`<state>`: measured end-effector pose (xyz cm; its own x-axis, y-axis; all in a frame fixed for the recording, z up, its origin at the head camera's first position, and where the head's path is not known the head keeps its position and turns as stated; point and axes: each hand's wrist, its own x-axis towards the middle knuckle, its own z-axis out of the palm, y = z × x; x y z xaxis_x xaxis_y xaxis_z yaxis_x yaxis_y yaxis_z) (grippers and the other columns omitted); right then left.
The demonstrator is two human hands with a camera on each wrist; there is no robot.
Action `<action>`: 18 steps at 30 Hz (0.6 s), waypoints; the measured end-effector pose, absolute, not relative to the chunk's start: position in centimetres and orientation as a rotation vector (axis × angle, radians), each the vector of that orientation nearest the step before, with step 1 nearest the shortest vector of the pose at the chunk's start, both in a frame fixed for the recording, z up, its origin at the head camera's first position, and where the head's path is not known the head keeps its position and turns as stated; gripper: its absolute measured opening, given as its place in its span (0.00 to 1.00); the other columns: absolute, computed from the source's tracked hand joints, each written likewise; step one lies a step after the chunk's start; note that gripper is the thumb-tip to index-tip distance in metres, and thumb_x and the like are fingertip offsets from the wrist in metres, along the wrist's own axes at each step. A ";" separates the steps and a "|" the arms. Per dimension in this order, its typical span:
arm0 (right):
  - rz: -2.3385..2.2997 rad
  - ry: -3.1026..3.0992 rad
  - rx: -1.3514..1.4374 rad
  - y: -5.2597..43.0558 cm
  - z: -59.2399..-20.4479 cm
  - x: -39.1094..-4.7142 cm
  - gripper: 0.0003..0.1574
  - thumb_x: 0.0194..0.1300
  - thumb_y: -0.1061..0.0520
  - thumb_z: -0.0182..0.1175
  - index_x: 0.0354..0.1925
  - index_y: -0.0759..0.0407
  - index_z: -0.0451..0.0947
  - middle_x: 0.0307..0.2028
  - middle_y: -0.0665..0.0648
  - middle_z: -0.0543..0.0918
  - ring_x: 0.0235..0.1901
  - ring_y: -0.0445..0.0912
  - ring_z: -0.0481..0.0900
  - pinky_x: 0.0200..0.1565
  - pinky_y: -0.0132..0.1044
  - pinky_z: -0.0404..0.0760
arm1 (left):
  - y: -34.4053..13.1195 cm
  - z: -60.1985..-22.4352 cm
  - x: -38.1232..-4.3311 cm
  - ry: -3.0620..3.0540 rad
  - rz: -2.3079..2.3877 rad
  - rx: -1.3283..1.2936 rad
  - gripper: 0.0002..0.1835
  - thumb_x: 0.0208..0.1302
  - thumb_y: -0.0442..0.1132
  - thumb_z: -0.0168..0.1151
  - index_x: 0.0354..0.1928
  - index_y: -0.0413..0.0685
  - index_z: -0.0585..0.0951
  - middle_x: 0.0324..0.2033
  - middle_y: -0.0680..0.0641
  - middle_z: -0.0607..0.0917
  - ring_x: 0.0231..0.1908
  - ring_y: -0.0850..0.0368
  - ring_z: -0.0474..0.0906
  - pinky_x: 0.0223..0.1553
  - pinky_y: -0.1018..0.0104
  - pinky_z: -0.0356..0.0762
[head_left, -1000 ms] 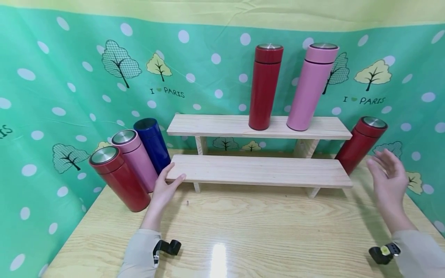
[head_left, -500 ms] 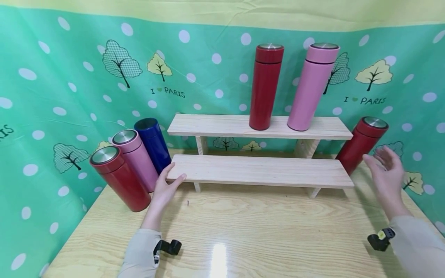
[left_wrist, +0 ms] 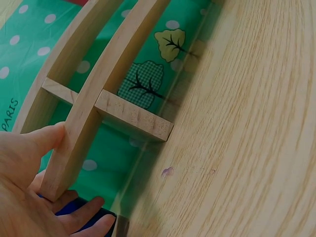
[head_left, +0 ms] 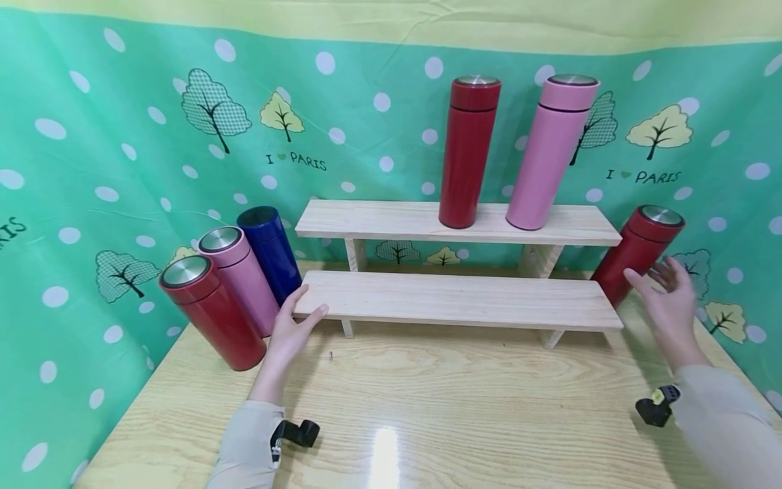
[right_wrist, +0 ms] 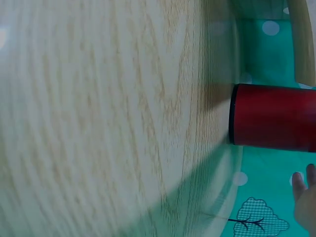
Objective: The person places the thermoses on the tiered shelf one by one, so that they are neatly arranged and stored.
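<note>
My left hand grips the left end of the wooden shelf's lower board; in the left wrist view the thumb lies on the board's front edge and several fingers reach round its end. My right hand is just in front of a red thermos bottle right of the shelf. Its thumb and fingers are spread, with a gap to the bottle in the right wrist view. On the upper board stand another red bottle and a pink bottle.
Left of the shelf a red bottle, a pink bottle and a dark blue bottle stand close together on the wooden table. A green patterned cloth hangs behind and at both sides.
My right hand has moved left and closer to the red bottle on the right. My left hand stays on the shelf's end, and the bottles have not moved.
</note>
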<state>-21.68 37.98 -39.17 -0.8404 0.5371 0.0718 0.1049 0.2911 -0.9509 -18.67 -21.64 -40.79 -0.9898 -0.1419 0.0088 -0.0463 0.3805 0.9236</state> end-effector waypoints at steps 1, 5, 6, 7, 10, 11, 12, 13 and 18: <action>1.565 -2.198 -0.572 38.0 -39.2 -21.8 0.51 0.68 0.44 0.63 0.78 0.39 0.45 0.76 0.49 0.56 0.74 0.44 0.53 0.71 0.39 0.58 | -21.6 -40.8 -18.6 -2.538 -1.692 0.175 0.38 0.69 0.47 0.64 0.76 0.47 0.59 0.75 0.40 0.56 0.75 0.45 0.45 0.72 0.46 0.46; 1.538 -2.249 -0.563 38.1 -39.5 -22.3 0.52 0.68 0.41 0.61 0.78 0.37 0.44 0.77 0.51 0.52 0.75 0.48 0.50 0.72 0.45 0.56 | -21.7 -40.8 -18.7 -2.535 -1.692 0.173 0.38 0.69 0.47 0.64 0.76 0.47 0.59 0.75 0.40 0.56 0.75 0.44 0.45 0.72 0.45 0.46; 1.531 -2.260 -0.563 38.1 -39.6 -22.4 0.52 0.68 0.41 0.61 0.78 0.37 0.43 0.77 0.51 0.52 0.75 0.49 0.50 0.72 0.46 0.55 | -21.7 -40.8 -18.7 -2.532 -1.692 0.171 0.38 0.69 0.46 0.64 0.76 0.47 0.60 0.75 0.40 0.56 0.75 0.44 0.45 0.72 0.45 0.46; 1.529 -2.269 -0.566 38.0 -39.6 -22.5 0.53 0.68 0.40 0.61 0.79 0.37 0.42 0.77 0.52 0.51 0.75 0.50 0.49 0.72 0.47 0.55 | -21.7 -40.8 -18.7 -2.532 -1.689 0.170 0.38 0.69 0.46 0.64 0.76 0.47 0.60 0.75 0.40 0.56 0.75 0.44 0.45 0.72 0.45 0.47; 1.537 -2.283 -0.580 38.0 -39.5 -22.7 0.55 0.67 0.37 0.60 0.79 0.38 0.39 0.78 0.52 0.49 0.76 0.51 0.47 0.72 0.49 0.54 | -21.7 -40.9 -18.8 -2.533 -1.679 0.155 0.38 0.69 0.46 0.64 0.75 0.46 0.60 0.75 0.39 0.57 0.75 0.44 0.46 0.72 0.45 0.47; 1.540 -2.287 -0.583 38.0 -39.5 -22.7 0.56 0.67 0.37 0.60 0.79 0.38 0.38 0.78 0.53 0.48 0.76 0.52 0.47 0.72 0.49 0.54 | -21.6 -40.9 -18.9 -2.535 -1.675 0.153 0.37 0.69 0.46 0.64 0.75 0.46 0.60 0.75 0.39 0.57 0.75 0.44 0.46 0.72 0.45 0.47; 1.534 -2.294 -0.594 37.9 -39.6 -22.7 0.56 0.66 0.36 0.60 0.79 0.38 0.38 0.78 0.53 0.48 0.75 0.52 0.47 0.72 0.48 0.54 | -21.6 -40.9 -18.9 -2.536 -1.672 0.147 0.37 0.69 0.46 0.64 0.75 0.46 0.60 0.74 0.39 0.57 0.75 0.44 0.47 0.72 0.45 0.47; 1.534 -2.296 -0.596 37.8 -39.6 -22.8 0.57 0.66 0.35 0.60 0.79 0.39 0.38 0.78 0.54 0.48 0.75 0.52 0.47 0.72 0.47 0.54 | -21.7 -40.9 -18.9 -2.539 -1.670 0.146 0.38 0.69 0.46 0.63 0.75 0.46 0.60 0.74 0.39 0.57 0.75 0.44 0.46 0.72 0.45 0.47; 1.508 -2.319 -0.578 37.4 -39.6 -23.2 0.57 0.66 0.36 0.61 0.79 0.40 0.38 0.78 0.57 0.48 0.75 0.54 0.48 0.72 0.48 0.54 | -21.8 -40.9 -18.8 -2.536 -1.672 0.156 0.38 0.69 0.47 0.64 0.75 0.46 0.60 0.74 0.39 0.58 0.75 0.44 0.46 0.72 0.45 0.46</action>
<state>-23.21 37.40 -39.58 -0.8689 0.4932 0.0424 0.1612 0.3630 -0.9177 -18.77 -21.75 -40.93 -0.9898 -0.1402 0.0269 -0.0306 0.3922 0.9194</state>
